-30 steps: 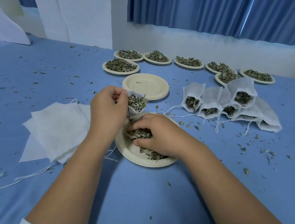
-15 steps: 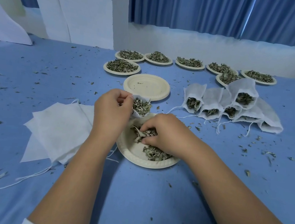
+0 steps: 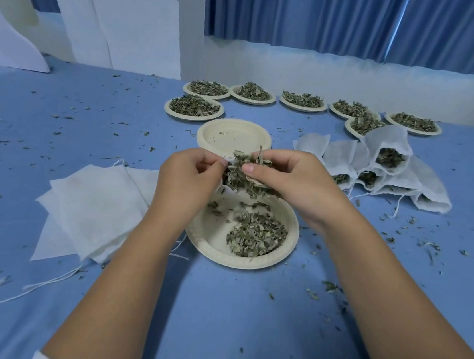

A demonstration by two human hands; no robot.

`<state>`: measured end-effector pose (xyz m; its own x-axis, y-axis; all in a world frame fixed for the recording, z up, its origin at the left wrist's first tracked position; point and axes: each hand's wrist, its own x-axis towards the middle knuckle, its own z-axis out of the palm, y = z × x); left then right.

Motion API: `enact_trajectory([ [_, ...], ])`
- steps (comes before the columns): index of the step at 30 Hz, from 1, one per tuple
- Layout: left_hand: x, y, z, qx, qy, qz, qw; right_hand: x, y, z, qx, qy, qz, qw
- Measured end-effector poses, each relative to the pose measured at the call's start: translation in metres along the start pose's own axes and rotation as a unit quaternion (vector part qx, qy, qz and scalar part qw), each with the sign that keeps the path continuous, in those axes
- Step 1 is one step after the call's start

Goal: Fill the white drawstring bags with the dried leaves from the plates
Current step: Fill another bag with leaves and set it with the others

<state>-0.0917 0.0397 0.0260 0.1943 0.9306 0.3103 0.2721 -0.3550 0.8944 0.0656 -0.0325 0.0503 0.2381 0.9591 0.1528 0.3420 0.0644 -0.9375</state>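
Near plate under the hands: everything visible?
The near plate is round, cream, seemingly moulded paper pulp, with a ribbed rim. It lies flat on the blue cloth. A heap of dried leaves fills its near-right part; the rest is mostly bare. The left hand and right hand hover above its far edge; contact unclear.

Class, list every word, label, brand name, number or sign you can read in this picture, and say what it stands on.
None: no readable text appears anywhere.
The white drawstring bags, paper plates, blue cloth and curtains are all plain, with no print or label showing.
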Motion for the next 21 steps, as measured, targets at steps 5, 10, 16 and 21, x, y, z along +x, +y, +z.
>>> enact_trajectory([
  [5,-0.002,0.004,0.001,-0.037,-0.026,-0.023,0.999,0.001,0.009,0.014,-0.054,0.022,0.011,0.998],
  [10,-0.005,0.006,0.006,-0.021,-0.065,-0.038,0.997,0.0,0.014,0.026,-0.188,0.04,-0.035,0.981],
  [16,-0.005,0.003,0.009,0.003,-0.059,-0.047,0.997,0.0,0.007,0.028,-0.219,-0.01,-0.006,0.976],
  [21,-0.004,0.002,0.011,0.011,-0.054,-0.048,0.997,0.0,0.005,0.031,-0.151,-0.013,0.006,0.988],
])
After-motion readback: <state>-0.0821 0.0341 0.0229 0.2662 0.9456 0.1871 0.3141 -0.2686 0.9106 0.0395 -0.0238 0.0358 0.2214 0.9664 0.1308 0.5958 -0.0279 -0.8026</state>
